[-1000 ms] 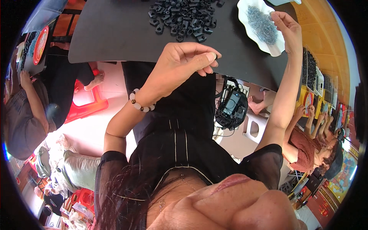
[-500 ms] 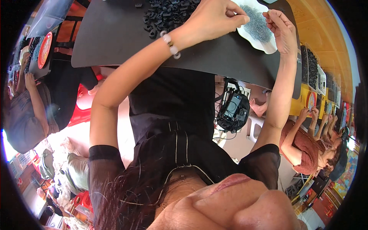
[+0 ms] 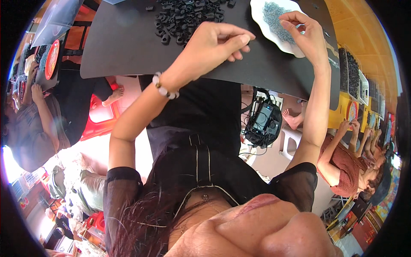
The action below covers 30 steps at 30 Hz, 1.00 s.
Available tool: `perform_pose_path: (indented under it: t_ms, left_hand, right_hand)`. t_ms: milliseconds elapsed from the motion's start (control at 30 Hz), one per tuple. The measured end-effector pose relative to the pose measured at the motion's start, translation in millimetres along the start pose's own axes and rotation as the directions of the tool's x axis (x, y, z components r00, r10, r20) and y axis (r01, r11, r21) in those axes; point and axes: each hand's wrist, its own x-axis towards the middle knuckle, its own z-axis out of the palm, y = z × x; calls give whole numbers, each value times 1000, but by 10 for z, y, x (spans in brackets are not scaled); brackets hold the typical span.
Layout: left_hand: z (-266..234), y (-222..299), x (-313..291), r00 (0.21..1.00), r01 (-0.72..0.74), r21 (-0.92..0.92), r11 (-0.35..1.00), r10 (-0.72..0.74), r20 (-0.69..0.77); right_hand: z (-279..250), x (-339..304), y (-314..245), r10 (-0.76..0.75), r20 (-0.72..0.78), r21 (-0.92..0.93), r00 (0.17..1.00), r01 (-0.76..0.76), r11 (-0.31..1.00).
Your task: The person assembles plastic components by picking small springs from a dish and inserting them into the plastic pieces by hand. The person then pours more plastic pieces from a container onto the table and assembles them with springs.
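Observation:
My left hand [image 3: 209, 50], with a beaded bracelet [image 3: 164, 88] at its wrist, hovers above the table's near half, thumb and forefinger drawn together. Whatever lies between these fingers is too small to make out. Just beyond it spreads a pile of small black plastic parts [image 3: 182, 19]. Over a white wavy-rimmed dish [image 3: 258, 16] at the right, my right hand [image 3: 307, 39] has its thumb and forefinger closed at the heap of tiny grey metal pieces [image 3: 274, 19]. I cannot tell what its fingertips hold.
The dark table [image 3: 124, 47] has a rounded near edge. Under it hangs a black bag with a device and cables [image 3: 262, 120]. Other people work at the left and at a yellow table [image 3: 343, 105] on the right, where bins of black parts [image 3: 349, 75] stand.
My left hand has drawn back to the left and toward me, away from the dish. My right hand's fingertips have come in over the metal pieces.

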Motion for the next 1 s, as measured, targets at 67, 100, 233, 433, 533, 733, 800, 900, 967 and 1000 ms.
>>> perform_pose_path:
  t_ms: [67, 100, 233, 433, 533, 733, 800, 900, 967, 1000]
  left_hand:
    - [13, -51, -124, 999, 26, -63, 998, -28, -20]
    - [10, -84, -188, 998, 49, -87, 995, -53, -43]
    - [12, -131, -350, 993, 86, -175, 981, -98, -62]
    - [-37, -23, -278, 996, 26, -68, 997, -32, -86]
    - [-50, -26, -71, 990, -70, 74, 995, 78, -115]
    - [132, -1, 362, 962, -214, 288, 934, 253, -104]
    - [185, 48, 327, 975, -198, 92, 976, 205, -80]
    - [216, 51, 152, 998, -66, -250, 966, 64, -16]
    - [179, -20, -4, 992, 123, -594, 795, -85, 92]
    - [128, -45, -174, 987, 152, -673, 724, -145, 68]
  right_hand:
    - [27, -15, -21, -39, 7, -41, 999, 39, 998]
    - [89, 12, -23, -109, -8, -47, 994, 109, 993]
    - [254, 100, -92, -218, -10, -226, 976, 210, 951]
    - [275, 168, -26, -104, -95, -91, 990, 95, 991]
    - [154, 141, 2, 37, -47, 226, 998, -26, 974]
    - [46, -31, -174, 8, -3, 613, 1000, -4, 790]
    - [50, -86, -229, -15, 4, 645, 1000, 10, 764]
    - [-27, -254, -452, -19, -10, 678, 1000, 20, 735]
    - [22, -354, -604, 4, 0, 693, 1000, -3, 721]
    - [135, -358, -706, -23, 16, 700, 1000, 5, 714]
